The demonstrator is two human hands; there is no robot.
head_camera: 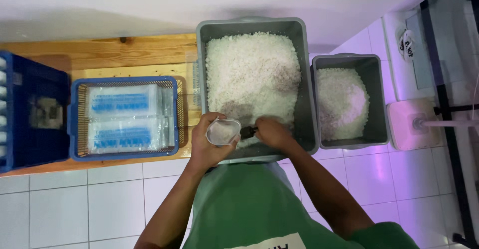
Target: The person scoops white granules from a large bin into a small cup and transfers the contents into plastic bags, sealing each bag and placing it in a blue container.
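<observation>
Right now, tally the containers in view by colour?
Grey tubs of white granules: 2, a large one and a smaller one
Blue baskets: 2, one holding clear packets and a darker one at the left edge
Clear plastic cups: 1, held in the left hand
Total: 5

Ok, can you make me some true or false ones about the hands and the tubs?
1. The left hand holds a small clear cup. True.
2. The right hand is inside the small grey tub. False: it is over the big grey tub.
3. Both tubs hold white grains. True.
4. The blue basket is empty. False: clear packets lie in it.
</observation>
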